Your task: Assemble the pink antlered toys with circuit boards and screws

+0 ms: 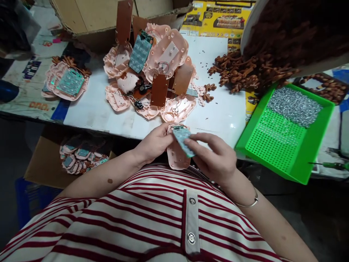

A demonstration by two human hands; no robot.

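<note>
My left hand (155, 142) is closed on the edge of a pink plastic shell (177, 160), held just off the table's front edge with its hollow inside facing up. Between the thumb and fingers of my right hand (215, 154) is a circuit board (182, 140) with a teal, bumpy face. The board lies tilted over the shell, its far end near the shell's top; I cannot tell whether it touches there. Ahead lies a heap of pink shells (178, 42) with wires, brown boards (159, 91) and another teal board (141, 51).
A green perforated tray (272, 142) holding many small screws (294, 103) stands at the right, near a screwdriver (335, 165). Brown antler-shaped pieces (237, 72) spill from a tub. Shells with boards (71, 82) are stacked left; a cardboard box (43, 160) below holds more.
</note>
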